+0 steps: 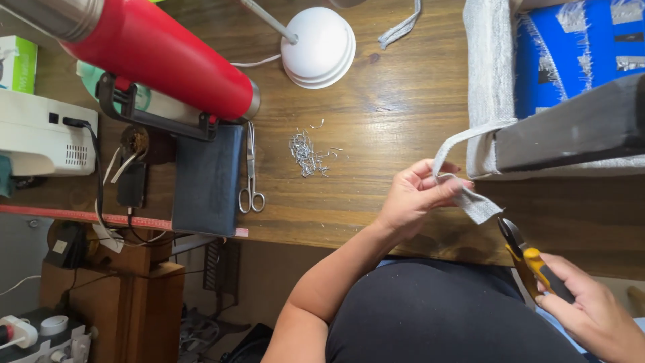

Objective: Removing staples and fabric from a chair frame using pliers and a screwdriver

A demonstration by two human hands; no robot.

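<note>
**Strip pinched in left hand, pliers held low at right**

Left hand (413, 198): I see its fingers (449, 191) closed on a grey fabric strip (474, 204). The strip's free end juts just past the fingertips to the right; from the pinch it loops up and away to the grey upholstered frame (487, 74) lying beyond the hand on the table (376, 101).

Right hand (591, 312): wrapped around the yellow-handled pliers (527, 259), below and to the right of the pinched strip. Pliers' nose points up toward the strip's end, close but apart from it. I cannot tell how far the nose is parted.

Other items: loose pile of pulled metal staples (308, 153) on the table, to the left of the left fingers and further out. Scissors (251, 171) further left, beside a dark case (207, 178). Red flask (161, 50) and white lamp base (319, 44) well beyond.

Risks, my judgement:
- Pliers' nose sits near the left fingertips; a slip off the fabric could nip them.
- Strip is slack; a hard tug might fray it or tear it at the frame.
- Stray staples lie close to the forearm's path; a sweep could scatter them or prick skin.
</note>
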